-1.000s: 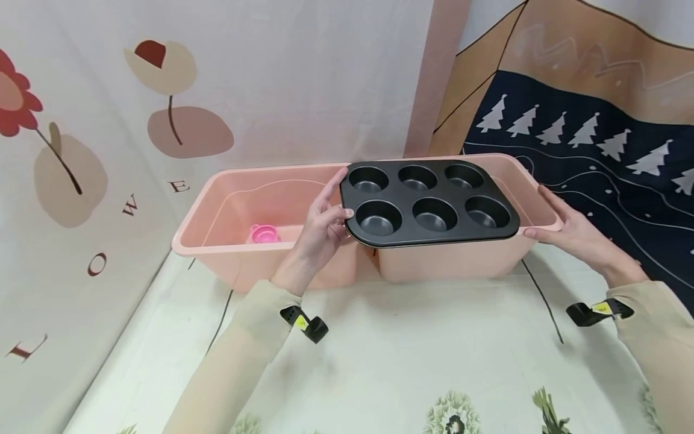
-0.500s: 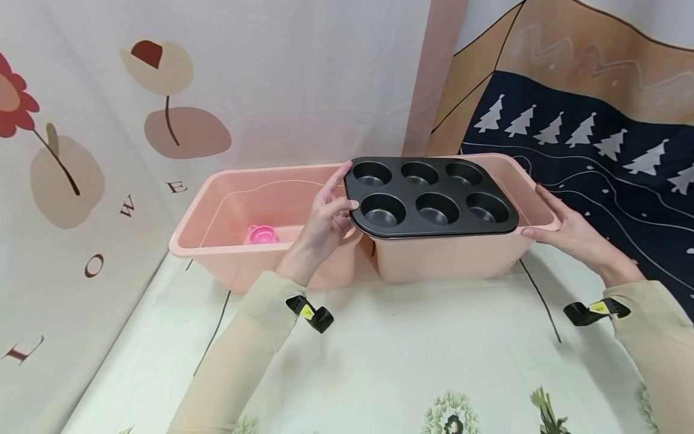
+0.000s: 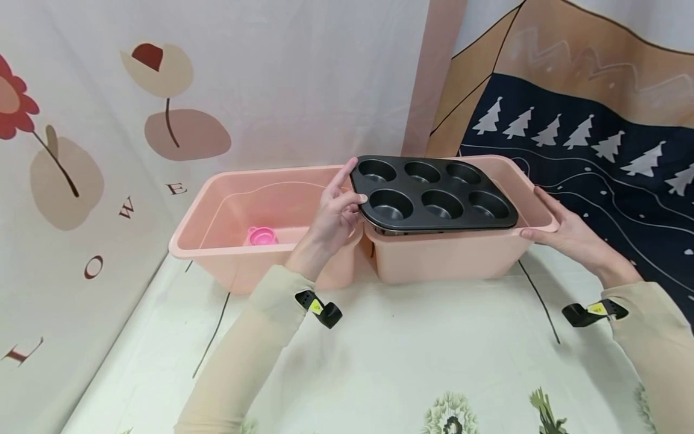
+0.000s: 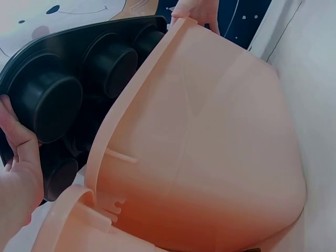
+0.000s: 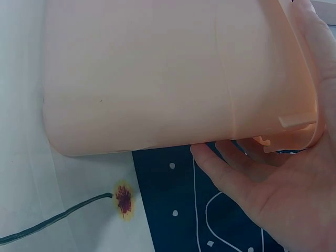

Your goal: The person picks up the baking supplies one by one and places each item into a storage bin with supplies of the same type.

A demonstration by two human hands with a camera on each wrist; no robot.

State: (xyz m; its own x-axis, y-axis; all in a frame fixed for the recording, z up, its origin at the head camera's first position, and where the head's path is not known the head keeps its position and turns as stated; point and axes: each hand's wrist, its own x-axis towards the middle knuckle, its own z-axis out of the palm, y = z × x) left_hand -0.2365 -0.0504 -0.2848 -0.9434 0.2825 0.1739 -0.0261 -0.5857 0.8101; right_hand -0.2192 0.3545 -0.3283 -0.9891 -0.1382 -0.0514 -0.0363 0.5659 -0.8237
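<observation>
A black muffin tin (image 3: 417,187) with several round cups lies tilted over the right pink bin (image 3: 434,259), its right part at the bin's opening. My left hand (image 3: 333,220) grips the tin's left end, thumb on the top edge and forefinger stretched along the side. From below, the left wrist view shows the undersides of the tin's cups (image 4: 55,105) beside the bin's rim. At the bin's right end my right hand (image 3: 575,238) holds the rim, thumb at the front and fingers round the outer side. In the right wrist view those fingers (image 5: 226,170) reach along the bin's wall.
A second pink bin (image 3: 265,259) stands to the left, close against the right one. Inside it lies a small bright pink cup-like item (image 3: 262,235). Both bins stand on a pale flowered cloth (image 3: 406,337), with printed curtains (image 3: 303,78) behind.
The muffin tin's left end has moved right and slightly up with my left hand, and its front edge now sits above the right bin's front rim. My right hand stays on the rim.
</observation>
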